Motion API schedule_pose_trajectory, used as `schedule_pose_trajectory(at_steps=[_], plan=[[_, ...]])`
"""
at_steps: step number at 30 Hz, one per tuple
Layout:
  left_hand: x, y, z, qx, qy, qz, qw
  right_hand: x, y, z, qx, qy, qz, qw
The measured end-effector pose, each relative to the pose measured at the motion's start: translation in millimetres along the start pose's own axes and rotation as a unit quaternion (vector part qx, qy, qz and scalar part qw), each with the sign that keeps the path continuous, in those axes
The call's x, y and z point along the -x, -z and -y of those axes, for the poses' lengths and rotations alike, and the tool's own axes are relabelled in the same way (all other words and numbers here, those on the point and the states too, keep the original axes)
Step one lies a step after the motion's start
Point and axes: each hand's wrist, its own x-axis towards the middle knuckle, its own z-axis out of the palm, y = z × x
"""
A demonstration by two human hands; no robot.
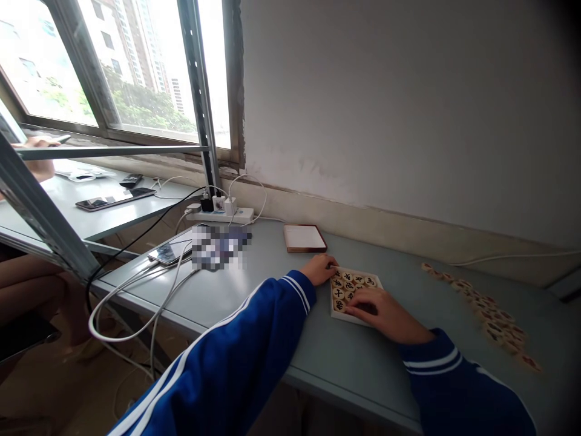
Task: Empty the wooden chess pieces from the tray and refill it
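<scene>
A shallow white box (344,315) on the table holds rows of round wooden Chinese chess pieces (338,293) with black characters. My left hand (319,268) grips the box at its far left corner, fingers bent over the edge. Above the box's near part is my right hand (385,310), its thumb and fingers bent down around a piece; the fingertips partly hide it. Some of the pieces lie out of sight under this hand. To the right, several loose Chinese chess pieces (492,312) are spread in a slanting band on the table.
Behind the box lies an open brown-edged lid (305,238). Left on the grey table (254,284) are a charging phone (175,249), white cables (102,330) and a power strip (242,214). A metal post (49,212) separates another desk, where another person's hand (40,154) shows.
</scene>
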Motion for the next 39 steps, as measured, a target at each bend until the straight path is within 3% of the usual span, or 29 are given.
schedule_pose_trajectory(at_steps=[26, 29, 31, 33, 35, 37, 39], plan=[[0.2, 0.8, -0.6, -0.001, -0.002, -0.003, 1.000, 1.6, 0.9, 4.7, 0.010, 0.016, -0.012, 1.000], [-0.5, 1.9, 0.0, 0.011, -0.006, 0.003, 1.000, 4.3, 7.2, 4.5, 0.023, 0.016, -0.038, 0.999], [-1.0, 2.6, 1.0, 0.020, -0.006, 0.005, 1.000, 10.5, 15.3, -4.7, 0.064, -0.018, -0.093, 0.993], [-1.8, 3.1, 2.5, 0.032, -0.006, 0.003, 0.999, 23.3, 24.2, -25.2, 0.136, -0.082, -0.176, 0.972], [-3.1, 3.5, 4.1, 0.045, -0.009, 0.003, 0.999, 44.7, 31.3, -54.8, 0.222, -0.168, -0.250, 0.927], [-4.5, 3.9, 5.1, 0.055, -0.013, 0.007, 0.998, 72.9, 34.5, -86.3, 0.299, -0.260, -0.282, 0.874], [-5.5, 4.4, 5.3, 0.059, -0.015, 0.010, 0.998, 101.9, 34.3, -111.4, 0.346, -0.326, -0.277, 0.835]])
